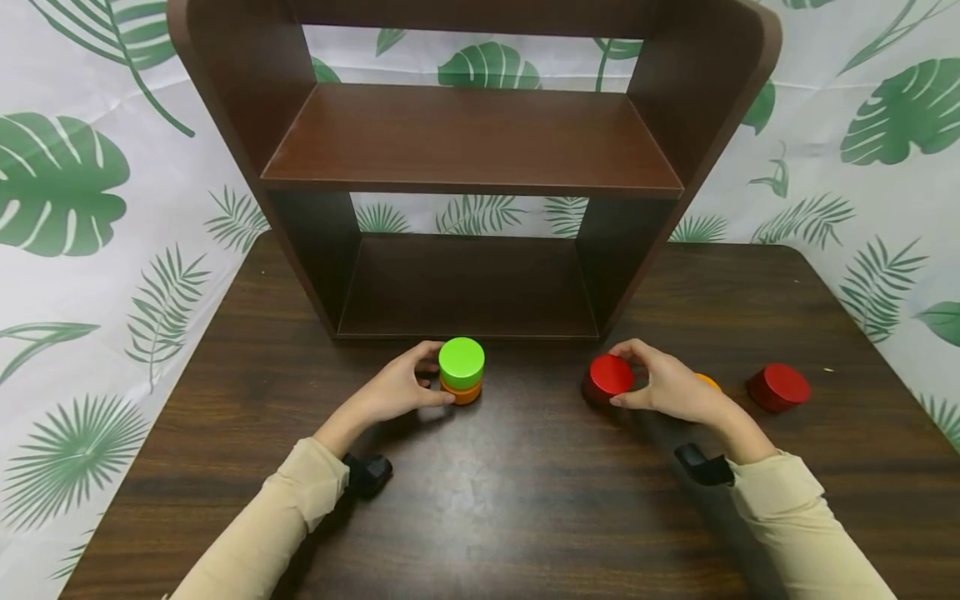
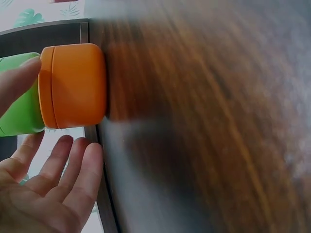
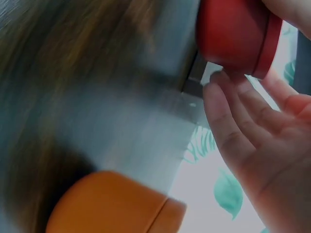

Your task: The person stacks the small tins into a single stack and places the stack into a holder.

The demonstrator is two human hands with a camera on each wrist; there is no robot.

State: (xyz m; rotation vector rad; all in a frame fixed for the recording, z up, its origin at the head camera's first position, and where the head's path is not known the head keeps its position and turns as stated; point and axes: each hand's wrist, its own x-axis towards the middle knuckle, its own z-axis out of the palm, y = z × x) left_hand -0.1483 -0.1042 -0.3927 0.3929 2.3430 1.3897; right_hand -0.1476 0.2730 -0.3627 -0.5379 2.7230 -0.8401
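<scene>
A small green lidded jar [image 1: 461, 360] stands on top of an orange lidded jar [image 1: 462, 393], just in front of the shelf. My left hand [image 1: 395, 385] pinches the green one between thumb and index finger, with the thumb tip at the orange lid's rim; the other fingers spread beside the orange jar [image 2: 77, 85] in the left wrist view. Over the table to the right, my right hand [image 1: 670, 385] holds a red lidded jar [image 1: 609, 377] between thumb and fingers. That red jar [image 3: 235, 36] is tilted in the right wrist view.
Behind the right hand, another orange jar [image 1: 707, 382] is mostly hidden in the head view. A second red jar [image 1: 780, 388] lies farther right on the dark wooden table [image 1: 517, 500]. A brown two-tier shelf [image 1: 472, 137] rises at the back, before a leaf-patterned cloth [image 1: 67, 308].
</scene>
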